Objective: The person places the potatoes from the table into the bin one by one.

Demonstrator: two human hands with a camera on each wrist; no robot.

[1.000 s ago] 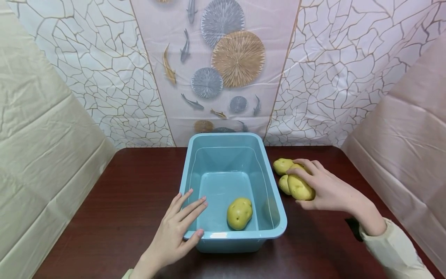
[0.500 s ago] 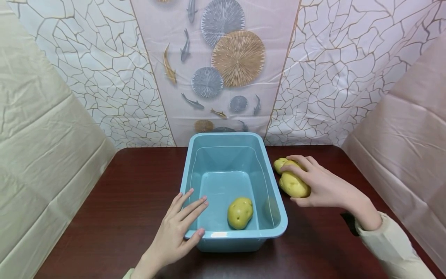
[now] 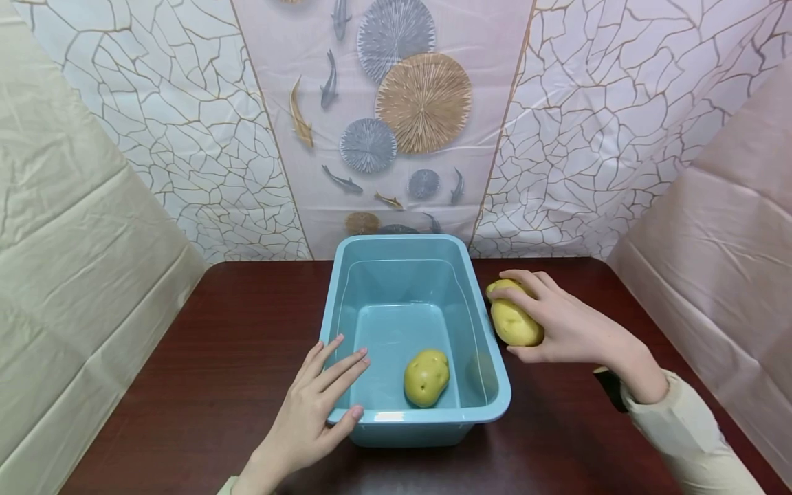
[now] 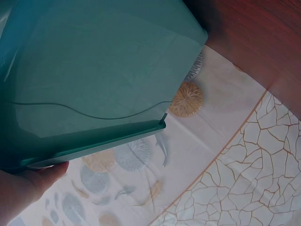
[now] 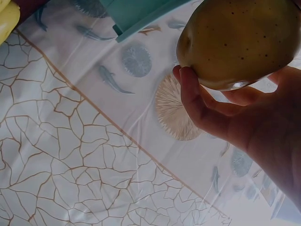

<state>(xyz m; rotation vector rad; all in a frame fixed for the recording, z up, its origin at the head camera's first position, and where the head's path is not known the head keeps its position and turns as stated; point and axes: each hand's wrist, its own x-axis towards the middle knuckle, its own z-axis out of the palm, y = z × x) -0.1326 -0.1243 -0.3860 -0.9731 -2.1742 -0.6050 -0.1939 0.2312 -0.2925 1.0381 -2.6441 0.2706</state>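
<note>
My right hand (image 3: 572, 326) grips a yellow potato (image 3: 516, 326) just right of the blue basin's long side. In the right wrist view this potato (image 5: 240, 42) fills the top right, fingers curled against its underside. Behind it, another potato (image 3: 491, 287) is mostly hidden by the hand and the held one. My left hand (image 3: 309, 405) lies over the near left corner of the basin (image 3: 417, 416), its fingers stretched across the rim. In the left wrist view the thumb (image 4: 49, 174) touches the basin's edge. One more potato (image 3: 427, 378) lies on the basin floor, near its front end.
The basin stands on a dark red-brown table (image 3: 247, 357). A patterned cloth (image 3: 551, 172) hangs behind the table, and pale fabric walls (image 3: 711, 227) slope up at both sides. Yellow potatoes (image 5: 7, 19) show at the top left corner of the right wrist view.
The right hand has moved left and slightly away from me with its potato, closer to the basin. A lower potato beside it has become hidden. The left hand has stayed in place.
</note>
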